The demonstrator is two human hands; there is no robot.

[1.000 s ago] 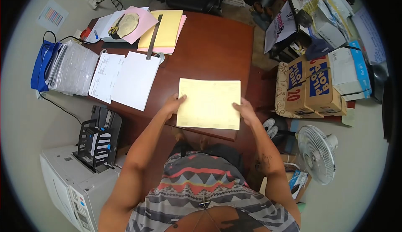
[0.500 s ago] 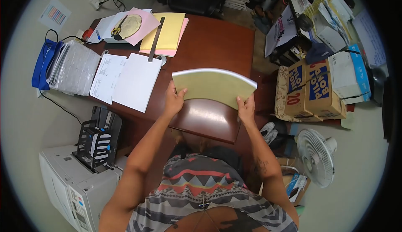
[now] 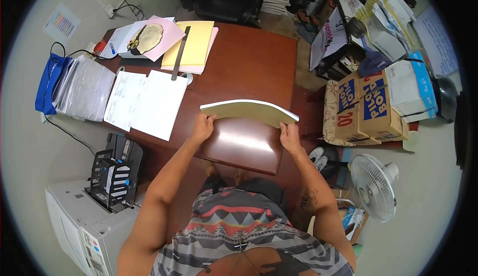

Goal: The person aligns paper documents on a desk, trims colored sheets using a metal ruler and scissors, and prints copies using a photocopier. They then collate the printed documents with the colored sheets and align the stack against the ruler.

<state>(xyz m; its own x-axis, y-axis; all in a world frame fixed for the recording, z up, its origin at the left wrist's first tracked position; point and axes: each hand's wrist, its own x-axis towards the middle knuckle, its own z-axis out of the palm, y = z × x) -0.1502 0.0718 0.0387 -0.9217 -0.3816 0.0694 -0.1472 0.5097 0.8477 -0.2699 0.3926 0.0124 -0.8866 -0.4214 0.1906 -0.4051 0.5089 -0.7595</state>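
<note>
One stack of yellow paper (image 3: 247, 110) is held on edge above the wooden desk (image 3: 249, 62) at frame centre. The left hand (image 3: 202, 127) and right hand (image 3: 287, 135) each pinch a lower corner, apparently to keep the sheets square. Two white sheets (image 3: 147, 100) lie at left; one desk fan (image 3: 374, 186) stands at lower right.

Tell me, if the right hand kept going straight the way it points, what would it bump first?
The right hand points away across the brown desk. It already grips the yellow paper stack; beyond that the desk looks bare to its far edge, though depth is hard to judge.
</note>
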